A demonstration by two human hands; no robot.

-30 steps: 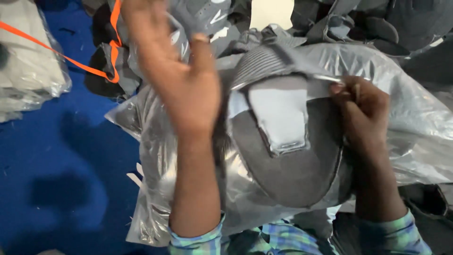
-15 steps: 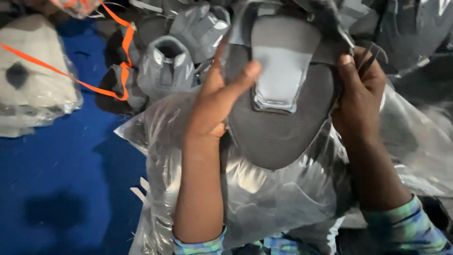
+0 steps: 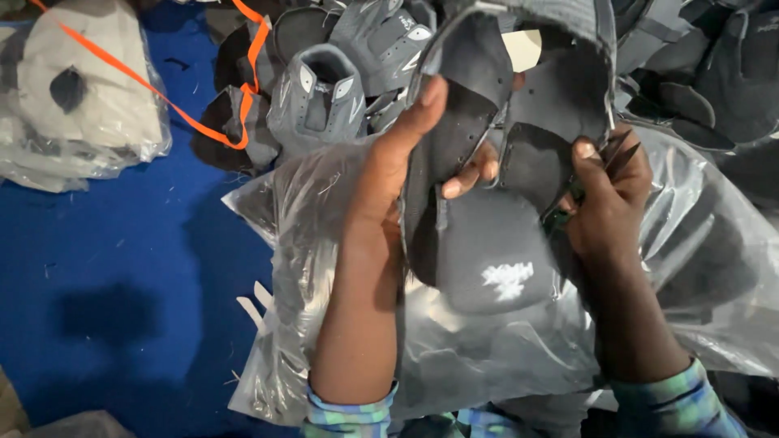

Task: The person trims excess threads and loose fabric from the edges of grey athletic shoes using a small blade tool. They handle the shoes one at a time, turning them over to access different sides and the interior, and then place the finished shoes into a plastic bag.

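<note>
I hold a grey shoe upper point(image 3: 495, 186) up in front of me, its dark inner side and tongue facing me. My left hand point(image 3: 398, 162) grips its left edge, thumb on the outside and fingers curled inside the opening. My right hand point(image 3: 604, 203) grips the right edge, and something thin and dark sticks out between its fingers; I cannot tell what it is. Beneath both hands lies a clear plastic bag point(image 3: 324, 268) with more grey uppers inside.
A heap of loose grey shoe uppers point(image 3: 324, 89) fills the top of the view, with an orange strap point(image 3: 187, 113) running across it. A second plastic bag of pale pieces point(image 3: 73, 113) lies at the top left on the blue floor point(image 3: 105, 284).
The upper has been turned over and lifted: its grey outer face showed before, now the dark inside shows. My left hand went from raised and open to gripping its left edge.
</note>
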